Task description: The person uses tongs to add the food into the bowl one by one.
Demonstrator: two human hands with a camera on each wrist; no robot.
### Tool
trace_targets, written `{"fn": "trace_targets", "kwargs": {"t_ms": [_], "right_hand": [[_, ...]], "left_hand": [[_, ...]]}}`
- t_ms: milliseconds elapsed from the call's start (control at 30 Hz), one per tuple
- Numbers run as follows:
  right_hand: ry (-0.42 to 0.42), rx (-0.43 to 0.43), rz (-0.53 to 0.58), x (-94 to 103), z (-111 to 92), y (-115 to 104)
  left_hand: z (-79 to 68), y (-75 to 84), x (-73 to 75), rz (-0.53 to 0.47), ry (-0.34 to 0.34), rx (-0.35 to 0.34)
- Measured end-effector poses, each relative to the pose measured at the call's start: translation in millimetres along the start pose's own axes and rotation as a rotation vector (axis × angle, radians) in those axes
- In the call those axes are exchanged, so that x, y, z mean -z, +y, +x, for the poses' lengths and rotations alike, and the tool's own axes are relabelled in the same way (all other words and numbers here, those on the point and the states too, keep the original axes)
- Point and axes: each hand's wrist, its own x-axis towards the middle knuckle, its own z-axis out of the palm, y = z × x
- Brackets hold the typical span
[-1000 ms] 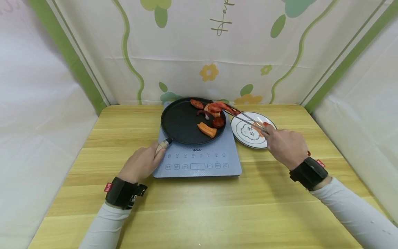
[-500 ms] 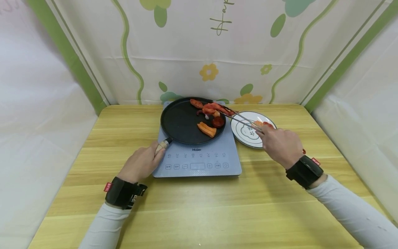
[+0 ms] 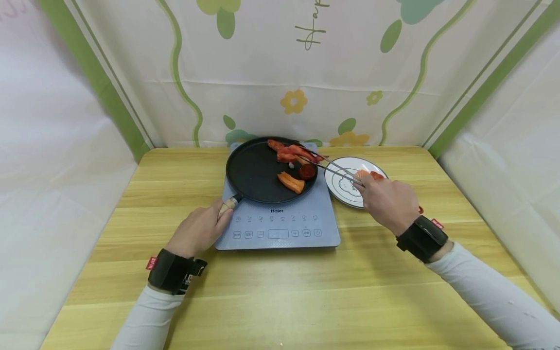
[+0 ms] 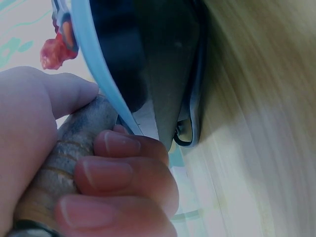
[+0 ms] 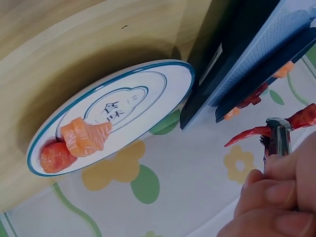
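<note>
My left hand [image 3: 199,228] grips the wooden handle [image 3: 227,206] of a round black frying pan [image 3: 251,170]; in the left wrist view its fingers [image 4: 111,173] curl round that handle. My right hand [image 3: 391,204] holds metal tongs [image 5: 280,140] over the pan's right side. Between the tongs' tips is a long red food piece [image 5: 302,117], tapered at one end, of a kind I cannot tell. Around it in the pan lie an orange strip [image 3: 290,182], a round dark red slice [image 3: 307,171] and a scored reddish sausage piece [image 3: 275,144].
The pan stands on a flat grey induction cooker [image 3: 280,241]. Right of it is a white plate [image 3: 339,192] with a dark rim, bearing orange salmon-like pieces [image 5: 84,138] and a red piece [image 5: 57,158]. Patterned cloth [image 3: 262,63] hangs behind the wooden table [image 3: 271,296].
My right hand and the tongs have moved left, carrying the red piece from the pan's right rim farther over the pan and lower. My left hand and the pan have stayed put.
</note>
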Motion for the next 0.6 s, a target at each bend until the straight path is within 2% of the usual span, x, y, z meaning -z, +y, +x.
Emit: {"fn": "trace_targets", "kwargs": {"t_ms": [200,467,600], "right_hand": [[0.005,-0.007,0.025,-1.9,7,-4],[-0.050,-0.012,0.026,-4.3,17,-10],[-0.025,0.010,0.007,-6.5,21,-13]], "left_hand": [[-0.8,0.4,1.0,0.005,0.000,0.001],[-0.4,0.1,0.5,-0.003,-0.003,0.003],[0.2,0.1,0.4,0.001,0.000,0.000]]}}
